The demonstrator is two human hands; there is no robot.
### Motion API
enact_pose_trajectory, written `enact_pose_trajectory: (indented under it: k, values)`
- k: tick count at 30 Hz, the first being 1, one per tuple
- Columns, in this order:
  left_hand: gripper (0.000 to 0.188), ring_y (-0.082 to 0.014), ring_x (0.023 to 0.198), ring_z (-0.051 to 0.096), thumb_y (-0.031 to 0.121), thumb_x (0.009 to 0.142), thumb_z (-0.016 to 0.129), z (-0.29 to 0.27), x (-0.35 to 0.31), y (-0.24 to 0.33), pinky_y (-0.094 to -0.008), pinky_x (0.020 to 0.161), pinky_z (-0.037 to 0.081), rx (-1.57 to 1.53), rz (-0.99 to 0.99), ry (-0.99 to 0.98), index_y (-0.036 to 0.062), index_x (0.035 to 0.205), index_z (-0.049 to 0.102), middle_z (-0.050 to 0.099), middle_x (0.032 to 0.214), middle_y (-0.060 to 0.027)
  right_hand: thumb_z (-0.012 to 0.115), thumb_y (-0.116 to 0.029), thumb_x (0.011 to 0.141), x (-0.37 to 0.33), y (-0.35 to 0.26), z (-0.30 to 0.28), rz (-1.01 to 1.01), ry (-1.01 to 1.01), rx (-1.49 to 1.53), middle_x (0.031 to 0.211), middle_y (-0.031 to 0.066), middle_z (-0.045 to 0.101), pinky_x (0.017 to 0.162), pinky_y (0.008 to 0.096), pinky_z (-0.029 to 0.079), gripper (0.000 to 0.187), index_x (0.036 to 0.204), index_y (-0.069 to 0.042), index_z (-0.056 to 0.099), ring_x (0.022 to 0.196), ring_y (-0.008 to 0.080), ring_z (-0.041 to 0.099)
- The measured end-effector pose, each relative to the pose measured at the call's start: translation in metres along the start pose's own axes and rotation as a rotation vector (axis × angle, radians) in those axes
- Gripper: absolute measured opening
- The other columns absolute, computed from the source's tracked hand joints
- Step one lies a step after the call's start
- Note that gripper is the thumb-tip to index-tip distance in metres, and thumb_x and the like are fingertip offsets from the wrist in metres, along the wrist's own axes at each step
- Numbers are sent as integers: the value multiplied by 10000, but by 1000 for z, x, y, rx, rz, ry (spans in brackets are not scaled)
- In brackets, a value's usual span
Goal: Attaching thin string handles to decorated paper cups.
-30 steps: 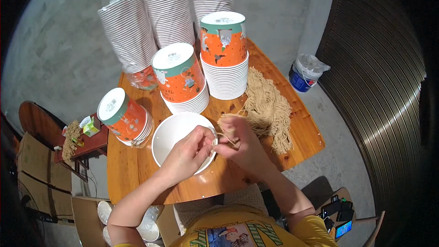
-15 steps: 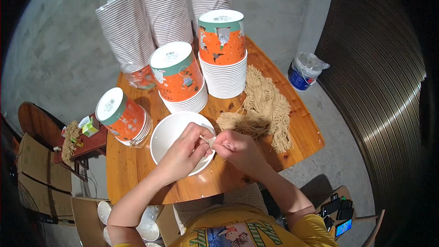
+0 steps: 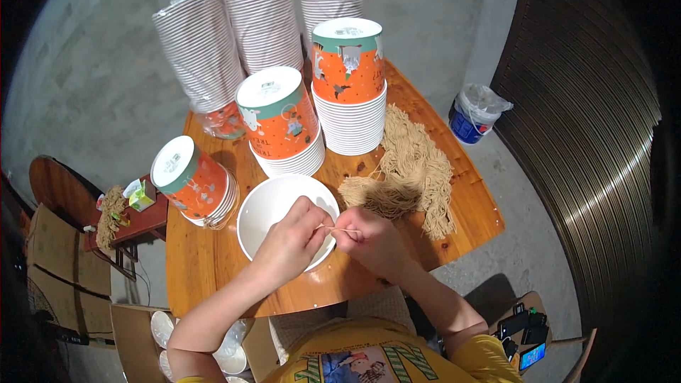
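Both my hands meet over the right rim of an open white paper bucket point(image 3: 257, 207), whose inside faces up. A thin tan cord point(image 3: 338, 229) runs between them. My left hand point(image 3: 289, 240) is closed on one part of the cord, its fingers curled. My right hand point(image 3: 377, 242) is closed in a fist on the other part, and a short piece lies across its thumb side. The hands are close together, and whatever else sits inside the fingers is hidden. Just beyond my right hand lies a bundle of tan cords point(image 3: 418, 163).
Upside-down stacks of orange-and-green paper buckets, one at left point(image 3: 195, 184), one in the middle point(image 3: 284, 124) and one farther back point(image 3: 349, 71), stand on the wooden table point(image 3: 213, 269). Plastic-wrapped stacks point(image 3: 262, 18) rise behind. A blue-and-white pail point(image 3: 471, 117) is on the floor at right.
My hands have gone from a fingertip pinch to tighter fists, with the cord now drawn across the small gap between them. The view has shifted slightly.
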State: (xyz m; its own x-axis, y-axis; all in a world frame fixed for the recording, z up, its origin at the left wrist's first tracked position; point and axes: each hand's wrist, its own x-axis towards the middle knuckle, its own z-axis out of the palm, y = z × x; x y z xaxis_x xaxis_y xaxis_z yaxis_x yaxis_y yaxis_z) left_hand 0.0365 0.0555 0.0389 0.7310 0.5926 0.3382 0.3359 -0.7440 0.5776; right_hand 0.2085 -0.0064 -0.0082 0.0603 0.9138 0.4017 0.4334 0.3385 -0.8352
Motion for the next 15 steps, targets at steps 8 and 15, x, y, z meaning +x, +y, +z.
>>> enact_pose_trajectory:
  k: [8,15]
  values:
    - [81,-147,681,556,45,865,625,3,-3,1,-276,647,472,-256,-282,18,30,905,556,572,771,-54,678,-122,821,0,-2,3,-78,42,-89,742,77,606,588,298,494,116,845,-53,588,630,175,613]
    - [77,-60,753,511,35,879,627,8,-3,-11,-225,716,442,-597,-392,1,49,898,554,549,790,27,671,-113,829,-1,-1,2,-88,54,-104,740,66,609,581,281,491,107,839,-45,589,630,137,609]
